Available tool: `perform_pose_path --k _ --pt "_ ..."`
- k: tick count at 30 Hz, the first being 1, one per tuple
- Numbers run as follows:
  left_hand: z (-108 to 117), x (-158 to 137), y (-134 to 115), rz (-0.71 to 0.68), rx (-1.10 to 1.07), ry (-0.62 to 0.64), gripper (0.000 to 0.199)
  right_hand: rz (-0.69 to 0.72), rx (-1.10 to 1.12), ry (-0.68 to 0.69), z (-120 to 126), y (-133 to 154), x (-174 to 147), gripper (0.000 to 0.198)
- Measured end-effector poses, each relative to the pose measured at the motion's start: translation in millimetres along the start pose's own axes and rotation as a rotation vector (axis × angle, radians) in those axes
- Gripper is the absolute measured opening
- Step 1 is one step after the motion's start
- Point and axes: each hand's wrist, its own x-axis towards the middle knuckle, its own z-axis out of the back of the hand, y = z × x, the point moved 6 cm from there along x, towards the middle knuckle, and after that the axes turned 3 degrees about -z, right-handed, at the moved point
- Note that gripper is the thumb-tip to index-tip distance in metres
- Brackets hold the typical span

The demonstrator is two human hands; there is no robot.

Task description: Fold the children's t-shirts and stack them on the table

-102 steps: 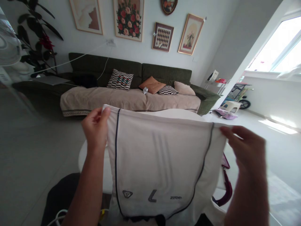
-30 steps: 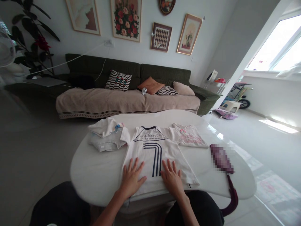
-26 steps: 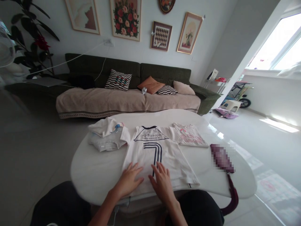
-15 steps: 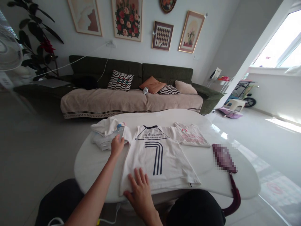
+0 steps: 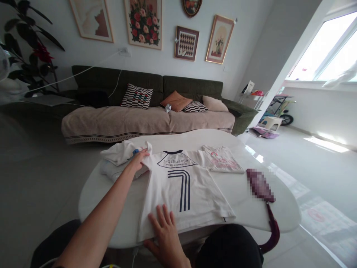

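Note:
A white T-shirt (image 5: pixel 200 193) with a dark collar, lettering and a large striped 7 lies spread on the table, its hem toward me. My left hand (image 5: pixel 140 158) reaches to its left sleeve, fingers closed together on the cloth there; the fingertips are partly hidden. Just beyond and left of that hand sits a pile of folded clothes (image 5: pixel 117 153), white over grey, with a blue print. My right hand (image 5: pixel 166 232) rests flat with fingers spread on the shirt's lower left part. Under the right sleeve side lies a folded white shirt with pink print (image 5: pixel 225 160).
The white rounded table (image 5: pixel 111 216) has a dark-red, partly blurred object (image 5: pixel 260 186) on its right, with a curved dark-red piece (image 5: pixel 272 230) hanging over the edge. My dark-clad knee (image 5: pixel 230 247) is at the front edge. A green sofa (image 5: pixel 192 87) stands behind.
My left hand has moved up and away from me along the sleeve beside the pile. My right hand stays flat on the shirt. The whole view has shifted slightly.

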Motion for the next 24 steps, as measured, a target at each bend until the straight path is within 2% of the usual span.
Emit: perform_pose_path --k 3,6,9,12,16,18,21,24 --pt "22 -6 -3 -0.031 0.000 -0.010 0.029 -0.003 0.020 0.001 5 3 -1 0.062" --pt "52 -15 11 -0.028 0.009 -0.080 0.032 -0.007 0.027 0.011 8 5 -2 0.061" --pt "68 -16 23 -0.007 0.029 -0.115 0.028 -0.015 0.020 0.000 8 8 -1 0.060" --pt "68 -7 25 0.043 0.072 -0.134 0.021 0.005 0.002 -0.052 4 18 3 0.063" --pt "64 5 23 0.120 0.151 -0.169 0.027 0.023 -0.049 -0.118 -8 31 12 0.066" --pt "64 8 22 0.143 0.184 -0.182 0.029 0.029 -0.099 -0.154 -14 34 17 0.062" --pt "64 10 19 0.159 0.220 -0.190 0.030 0.037 -0.144 -0.224 -17 37 23 0.046" --pt "56 13 9 0.139 0.242 -0.163 0.028 0.017 -0.052 -0.273 -9 32 24 0.010"
